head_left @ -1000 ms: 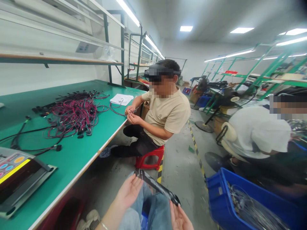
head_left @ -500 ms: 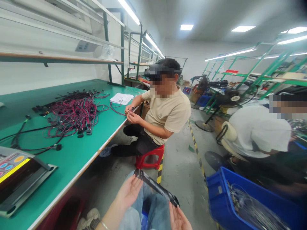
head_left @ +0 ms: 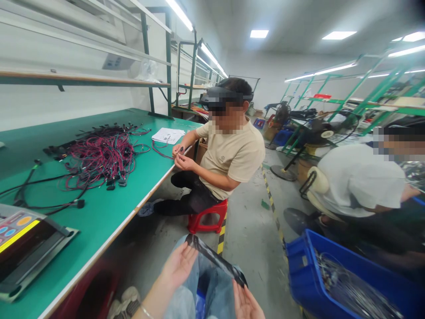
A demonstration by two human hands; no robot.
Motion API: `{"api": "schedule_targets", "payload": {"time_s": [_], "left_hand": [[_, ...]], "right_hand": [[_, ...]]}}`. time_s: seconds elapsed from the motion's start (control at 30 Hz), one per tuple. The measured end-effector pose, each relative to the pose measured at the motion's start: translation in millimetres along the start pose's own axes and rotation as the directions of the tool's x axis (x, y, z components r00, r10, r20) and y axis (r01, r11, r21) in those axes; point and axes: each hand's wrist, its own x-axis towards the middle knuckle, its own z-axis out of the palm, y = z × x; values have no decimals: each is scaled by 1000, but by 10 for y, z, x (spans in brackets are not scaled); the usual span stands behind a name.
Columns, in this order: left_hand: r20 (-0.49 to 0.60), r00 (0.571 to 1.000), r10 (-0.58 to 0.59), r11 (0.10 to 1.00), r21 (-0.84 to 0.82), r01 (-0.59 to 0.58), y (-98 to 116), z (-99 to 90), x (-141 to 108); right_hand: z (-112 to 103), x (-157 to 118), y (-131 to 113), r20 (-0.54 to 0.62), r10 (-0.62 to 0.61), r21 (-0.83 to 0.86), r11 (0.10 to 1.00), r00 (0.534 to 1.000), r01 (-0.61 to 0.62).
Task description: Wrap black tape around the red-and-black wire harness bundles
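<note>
Black strip (head_left: pixel 215 259), head view: held slantwise between two hands, above the lap.
The left hand (head_left: pixel 179 266) grasped the strip's far end at the fingertips; the right hand (head_left: pixel 245 303) grasped the near end likewise, so that the strip spanned the gap between them over the jeans (head_left: pixel 215 294). To the left stood the green table (head_left: pixel 109 217), bearing a heap of red and black wires (head_left: pixel 102 155), a control box (head_left: pixel 25 252) at the near corner and paper sheets (head_left: pixel 168 135) near the far edge. A co-worker in a beige shirt (head_left: pixel 229 153) sat ahead on a red stool (head_left: pixel 207 215). To the right, a blue bin (head_left: pixel 298 266) contained loose wires (head_left: pixel 355 283).
</note>
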Motion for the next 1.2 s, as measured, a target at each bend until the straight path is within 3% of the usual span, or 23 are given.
{"api": "schedule_targets", "payload": {"time_s": [0.87,1.07,1.2], "left_hand": [[-13,1000,-2,1000,6,2,-23,-61,92],[-16,1000,21,1000,14,-20,-30,-73,93],[-39,998,40,999,28,-39,-33,-78,86]], "right_hand": [[-104,124,-30,-45,43,-17,999,998,-43],[-173,171,-45,22,104,27,994,994,-104],[-202,174,-6,55,56,10,998,997,-57]]}}
